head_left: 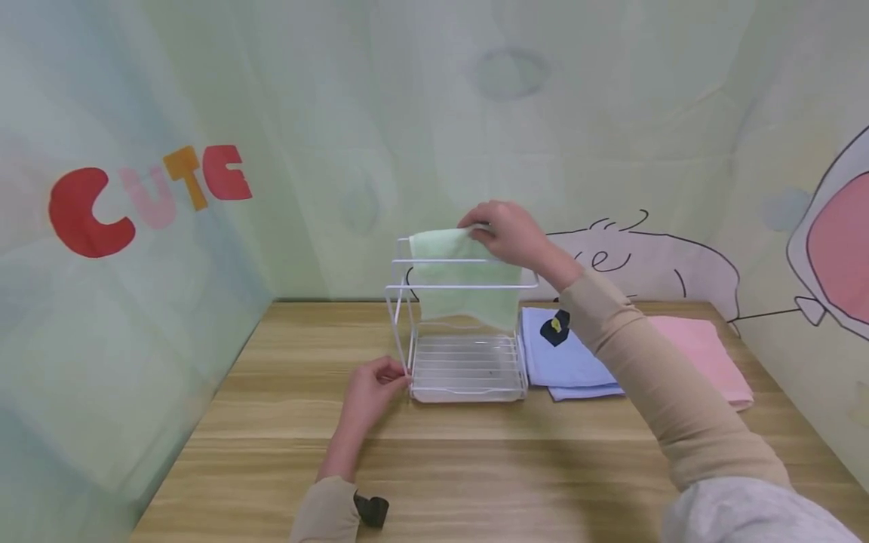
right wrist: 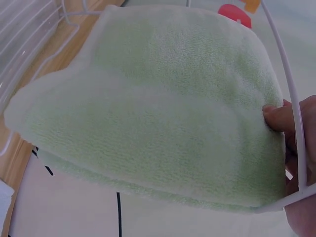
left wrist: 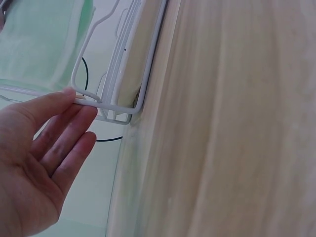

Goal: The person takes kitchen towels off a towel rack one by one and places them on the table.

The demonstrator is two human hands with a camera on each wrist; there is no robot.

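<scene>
A white wire rack (head_left: 462,287) stands on the wooden table, with a clear tray (head_left: 468,395) in its base. My left hand (head_left: 370,392) is at the rack's front left lower corner; in the left wrist view, thumb and fingertips pinch the white wire. Over the rack's rear top bar hangs a folded light green towel (head_left: 441,275). My right hand (head_left: 512,234) pinches this towel along its top edge, right of its middle. Up close in the right wrist view, the soft green towel (right wrist: 173,123) fills most of the picture, with the thumb pressed on it.
Right of the rack lies a folded blue towel (head_left: 570,362) with a dark patch. A folded pink towel (head_left: 706,354) lies farther right, partly behind my right sleeve. Bare wooden table (head_left: 434,467) extends in front of the rack. A printed cloth backdrop (head_left: 339,151) surrounds the table.
</scene>
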